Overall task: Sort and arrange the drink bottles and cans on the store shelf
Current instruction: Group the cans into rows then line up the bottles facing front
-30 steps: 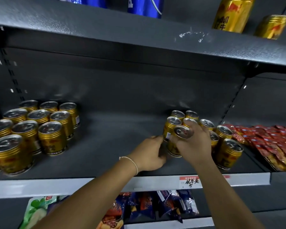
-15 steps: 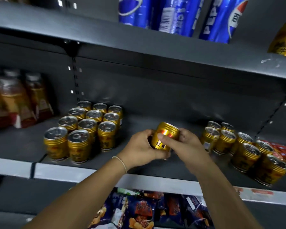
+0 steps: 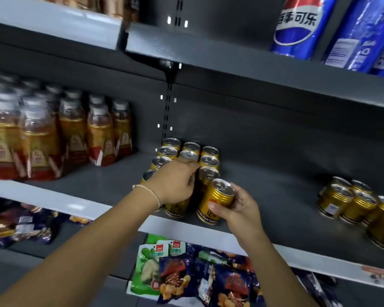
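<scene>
Fingers (image 3: 238, 201) of right hand (image 3: 242, 209) wrap the far side of gold can (image 3: 216, 201), thumb pressed on the label side, so a full side grip at mid-body. Can tilts slightly, base touching or just above shelf (image 3: 275, 196) at the front right corner of the can block (image 3: 186, 160). Left hand (image 3: 176, 185) lies over the block's front cans, fingers curled around one of them; how firmly it grips, cannot tell. Can looks rigid, smooth metal, likely full, so moderately heavy and a bit slippery; thin wall could dent under a hard squeeze. Best hold is around the body below the ribbed shoulder, not the rim. Second cluster (image 3: 355, 207) of gold cans sits well apart at right. Bottles (image 3: 53, 138) stand at left.
</scene>
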Available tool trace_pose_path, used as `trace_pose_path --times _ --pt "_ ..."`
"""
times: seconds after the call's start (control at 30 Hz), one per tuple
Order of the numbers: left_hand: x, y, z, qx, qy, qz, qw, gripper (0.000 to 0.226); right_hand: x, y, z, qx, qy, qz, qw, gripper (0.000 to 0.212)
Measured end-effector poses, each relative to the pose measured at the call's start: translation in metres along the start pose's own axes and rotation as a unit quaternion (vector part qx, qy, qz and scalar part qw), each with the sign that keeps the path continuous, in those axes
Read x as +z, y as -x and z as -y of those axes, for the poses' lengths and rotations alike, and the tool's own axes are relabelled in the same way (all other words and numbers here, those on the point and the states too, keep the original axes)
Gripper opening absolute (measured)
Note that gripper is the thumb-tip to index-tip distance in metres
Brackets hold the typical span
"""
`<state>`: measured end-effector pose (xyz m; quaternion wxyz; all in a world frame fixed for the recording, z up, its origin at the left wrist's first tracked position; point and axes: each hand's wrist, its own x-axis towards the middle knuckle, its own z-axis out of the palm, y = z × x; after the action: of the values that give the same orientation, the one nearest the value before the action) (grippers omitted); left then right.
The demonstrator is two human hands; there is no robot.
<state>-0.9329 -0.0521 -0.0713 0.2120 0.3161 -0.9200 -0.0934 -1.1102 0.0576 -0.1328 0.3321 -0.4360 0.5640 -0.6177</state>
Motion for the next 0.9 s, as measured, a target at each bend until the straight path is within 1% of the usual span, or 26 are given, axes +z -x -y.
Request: trace_pose_path --times 0.07,0.13,0.2,0.27,0.37,0.53,0.9 --pt "0.003 -0.001 0.01 -0.003 -0.039 0.009 0.999 0.034 0.011 -0.001 -0.009 -0.002 0.007 -0.002 1.0 0.064" --pt "0.009 -0.001 0.016 0.013 -0.053 0.023 0.998 0.037 0.018 -0.002 -0.015 -0.009 0.02 -0.011 1.0 0.065" --pt "0.014 0.0 0.02 0.016 -0.036 0.036 0.999 0.045 0.023 -0.002 -0.019 -0.019 0.041 -0.014 0.999 0.067" --pt "0.018 0.001 0.022 0.009 -0.012 0.031 0.999 0.055 0.026 -0.002 -0.023 -0.024 0.062 -0.016 0.998 0.072" --pt "0.023 0.002 0.024 0.017 -0.025 0.031 0.999 0.06 0.026 -0.001 -0.029 -0.028 0.077 -0.019 0.996 0.076" --pt "0.029 0.002 0.024 0.032 -0.056 0.009 0.998 0.059 0.027 0.003 -0.036 -0.048 0.093 -0.036 0.994 0.072" --pt "0.027 0.005 0.022 0.028 -0.046 0.011 0.998 0.051 0.026 0.002 -0.039 -0.056 0.08 -0.021 0.995 0.066"
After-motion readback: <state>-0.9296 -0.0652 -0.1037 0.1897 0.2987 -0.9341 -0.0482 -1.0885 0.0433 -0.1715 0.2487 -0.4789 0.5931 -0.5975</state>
